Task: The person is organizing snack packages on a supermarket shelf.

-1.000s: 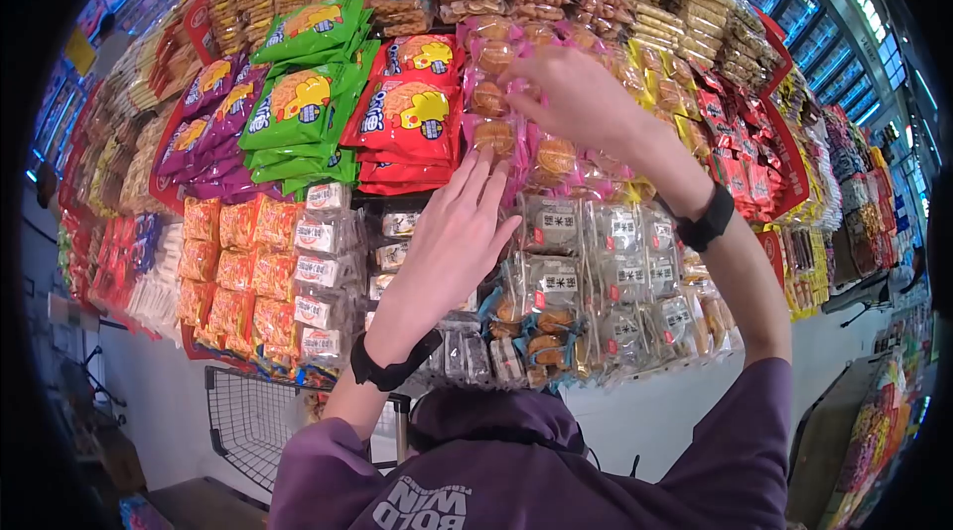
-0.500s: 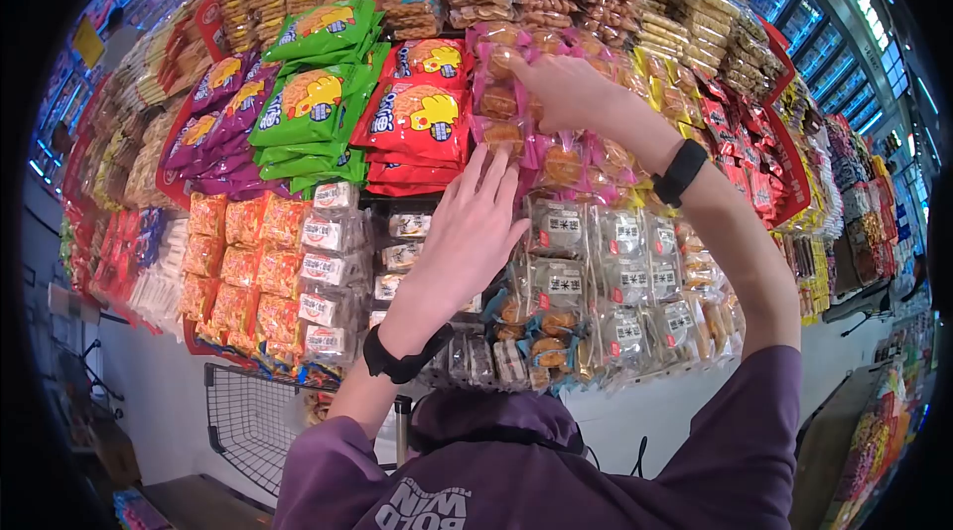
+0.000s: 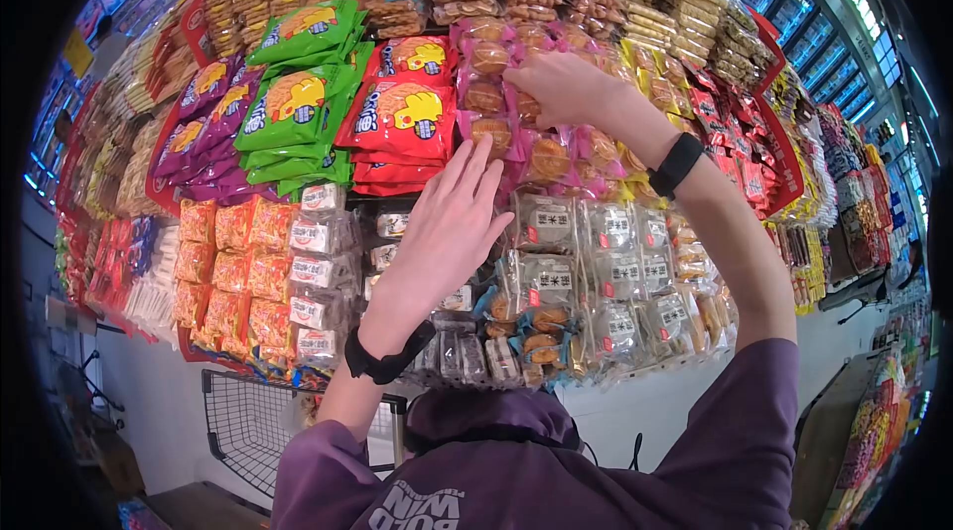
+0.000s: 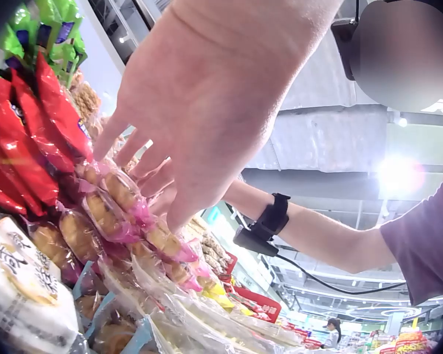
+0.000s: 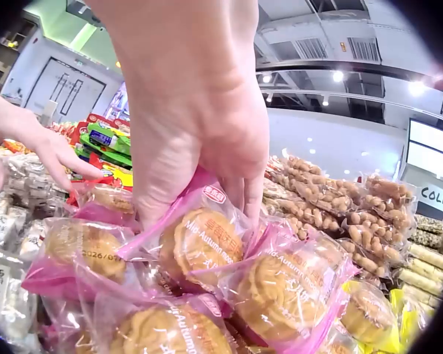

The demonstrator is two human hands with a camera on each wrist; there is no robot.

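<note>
Pink-edged clear packets of mooncakes (image 3: 546,161) lie in rows before both hands. My left hand (image 3: 437,222) reaches over the snacks with straight fingers, its fingertips at the nearest mooncake packet (image 3: 489,133) of the left row. Farther back, my right hand (image 3: 581,98) bends down among the packets. In the right wrist view, its thumb and fingers grip a wrapped mooncake (image 5: 199,247) by the sides, the fingertips hidden behind the wrapper. Red snack bags (image 3: 397,118) with a yellow chick lie left of the mooncakes.
Green bags (image 3: 298,103) and purple bags (image 3: 208,133) are stacked to the left. White-labelled clear packs (image 3: 546,222) fill the near right, with small orange packs (image 3: 233,267) at the near left. A wire cart (image 3: 248,426) stands below the display's front edge.
The right hand has shifted slightly among the mooncakes, its fingers dipping between the packets. The left hand keeps its place at the near packet. The head view has swayed a little.
</note>
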